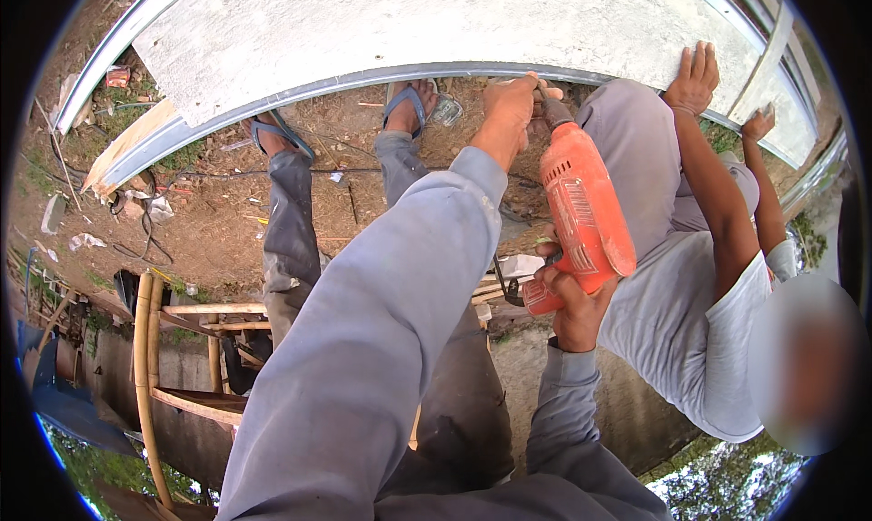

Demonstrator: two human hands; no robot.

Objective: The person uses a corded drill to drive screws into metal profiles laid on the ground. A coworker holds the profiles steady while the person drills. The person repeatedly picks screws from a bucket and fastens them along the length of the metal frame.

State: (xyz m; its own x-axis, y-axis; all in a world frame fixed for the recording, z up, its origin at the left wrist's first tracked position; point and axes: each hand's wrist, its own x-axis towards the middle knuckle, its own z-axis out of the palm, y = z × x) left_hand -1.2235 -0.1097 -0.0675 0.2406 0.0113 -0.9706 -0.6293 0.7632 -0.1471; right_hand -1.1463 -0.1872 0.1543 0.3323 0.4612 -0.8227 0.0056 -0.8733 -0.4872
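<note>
My right hand (579, 310) is wrapped round the handle of a red power drill (586, 208), near its trigger. The drill's dark front end (554, 112) points away from me, at the near edge of a white panel (381, 21). My left hand (511, 114) is closed beside that front end, against the panel's metal edge channel (427, 70). Whatever its fingers pinch is hidden. On the right, a co-worker's hand (692, 83) lies on the panel, and the co-worker's other hand (758, 124) rests at its edge farther right.
The co-worker's bent knee (627, 121) is close beside the drill. My feet in blue flip-flops (413, 108) stand on littered ground under the panel edge. A dark cable (359, 169) crosses the soil. A bamboo frame (145, 357) stands at lower left.
</note>
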